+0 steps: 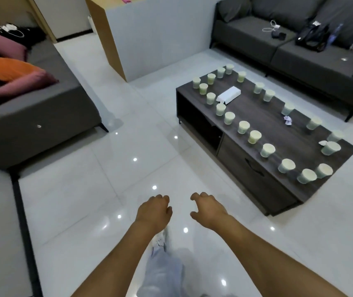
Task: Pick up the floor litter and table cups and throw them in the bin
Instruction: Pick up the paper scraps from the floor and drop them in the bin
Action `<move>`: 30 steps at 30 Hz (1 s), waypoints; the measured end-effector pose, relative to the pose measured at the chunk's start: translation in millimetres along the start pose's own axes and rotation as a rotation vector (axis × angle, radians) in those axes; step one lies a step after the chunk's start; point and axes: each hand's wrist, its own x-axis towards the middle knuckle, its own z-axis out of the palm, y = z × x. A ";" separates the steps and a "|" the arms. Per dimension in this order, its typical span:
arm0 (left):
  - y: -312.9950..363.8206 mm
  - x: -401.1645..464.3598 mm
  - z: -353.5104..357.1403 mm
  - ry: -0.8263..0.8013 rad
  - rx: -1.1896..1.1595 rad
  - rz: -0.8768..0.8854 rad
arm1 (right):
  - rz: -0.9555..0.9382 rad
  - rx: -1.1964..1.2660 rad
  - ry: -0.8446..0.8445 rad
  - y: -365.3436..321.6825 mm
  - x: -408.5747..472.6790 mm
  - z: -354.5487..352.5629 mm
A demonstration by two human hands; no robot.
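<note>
Several pale green paper cups (243, 127) stand in a ring on the dark wooden coffee table (257, 112) at the right. A crumpled scrap of paper (287, 120) lies on the table top, and another white scrap (323, 143) sits beside a cup near the far right end. My left hand (154, 210) and my right hand (208, 209) hang out in front of me over the white tiled floor, fingers loosely curled, holding nothing. Both are well short of the table. No bin is in view.
A white tissue box (228, 94) lies on the table among the cups. A grey sofa with orange and pink cushions (14, 69) stands at the left, and another grey sofa (299, 43) with bags and bottles sits behind the table. A grey partition (149, 35) rises at the back. My leg (162, 271) shows below.
</note>
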 end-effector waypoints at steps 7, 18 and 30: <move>-102.3 145.6 -78.8 -0.045 -0.021 -0.029 | 0.021 0.018 -0.035 -74.4 165.4 -73.0; -180.9 379.0 -194.0 -0.076 0.006 -0.012 | 0.065 0.057 -0.040 -118.1 388.5 -192.6; -193.8 682.3 -342.8 -0.054 0.032 0.053 | 0.124 0.112 0.050 -112.8 659.2 -388.9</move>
